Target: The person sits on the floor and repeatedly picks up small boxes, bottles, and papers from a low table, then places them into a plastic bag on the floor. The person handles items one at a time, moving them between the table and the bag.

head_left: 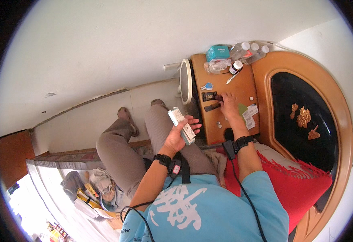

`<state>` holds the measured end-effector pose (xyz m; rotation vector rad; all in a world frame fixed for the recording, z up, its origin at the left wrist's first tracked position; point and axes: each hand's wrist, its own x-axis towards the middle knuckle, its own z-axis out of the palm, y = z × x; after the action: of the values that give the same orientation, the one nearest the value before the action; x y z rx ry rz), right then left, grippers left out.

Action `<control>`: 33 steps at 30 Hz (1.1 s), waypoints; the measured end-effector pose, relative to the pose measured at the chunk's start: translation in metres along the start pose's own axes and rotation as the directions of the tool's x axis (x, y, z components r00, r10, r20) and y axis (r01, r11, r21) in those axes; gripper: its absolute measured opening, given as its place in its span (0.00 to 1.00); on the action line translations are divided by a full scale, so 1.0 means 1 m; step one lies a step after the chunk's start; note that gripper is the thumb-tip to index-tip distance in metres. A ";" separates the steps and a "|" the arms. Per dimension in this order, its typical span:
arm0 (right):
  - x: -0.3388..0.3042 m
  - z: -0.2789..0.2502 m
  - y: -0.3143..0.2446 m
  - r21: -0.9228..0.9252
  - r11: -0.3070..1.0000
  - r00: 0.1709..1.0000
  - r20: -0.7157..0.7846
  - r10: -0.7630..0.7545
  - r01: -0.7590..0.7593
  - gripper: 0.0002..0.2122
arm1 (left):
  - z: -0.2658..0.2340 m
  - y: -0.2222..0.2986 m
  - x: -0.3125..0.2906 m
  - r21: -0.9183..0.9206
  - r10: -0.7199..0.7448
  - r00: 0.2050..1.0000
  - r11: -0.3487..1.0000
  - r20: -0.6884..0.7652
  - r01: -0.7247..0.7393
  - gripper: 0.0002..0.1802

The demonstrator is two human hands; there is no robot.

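Note:
My left hand (175,139) is closed around a slim white box (180,123) with printed paper on its face and a pale green edge. I hold it tilted above my thigh. Over the brown bedside cabinet top, my right hand (229,105) has its fingertips down around a small dark object (219,97), partly hidden by the fingers. Touching or just beside that lies a black packet (209,96) with light print. Just nearer is a dark strip-shaped thing (212,107), and a blue-and-white paddle-shaped item (207,86) lies farther off.
Along the wall stand a teal box (217,53), clear bottles (240,50) and a white-capped jar (236,67). A pen (231,78) and paper slips (250,115) lie on the cabinet (241,90). A round white-rimmed object (185,82) stands beside it. A red fringed cloth (289,181) covers the bed at right.

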<state>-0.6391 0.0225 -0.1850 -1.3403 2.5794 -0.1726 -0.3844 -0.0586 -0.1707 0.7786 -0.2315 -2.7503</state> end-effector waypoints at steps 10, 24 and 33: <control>-0.032 0.005 -0.008 -0.039 0.989 0.990 -0.025 -0.142 0.141 0.15 | 0.002 0.002 0.002 0.033 -0.026 1.000 0.999 0.013 0.026 0.19; -0.038 0.024 -0.006 0.223 0.975 0.989 0.141 -0.037 0.004 0.16 | 0.003 0.002 0.002 0.034 -0.017 1.000 0.999 -0.018 0.017 0.18; -0.051 0.030 -0.042 0.163 0.986 0.998 -0.058 -0.024 0.033 0.16 | 0.000 0.001 0.004 0.032 -0.032 0.999 0.999 -0.011 0.033 0.18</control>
<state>-0.5697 0.0405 -0.1975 -1.3301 2.5283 -0.4239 -0.3874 -0.0605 -0.1719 0.8123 -0.2643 -2.7785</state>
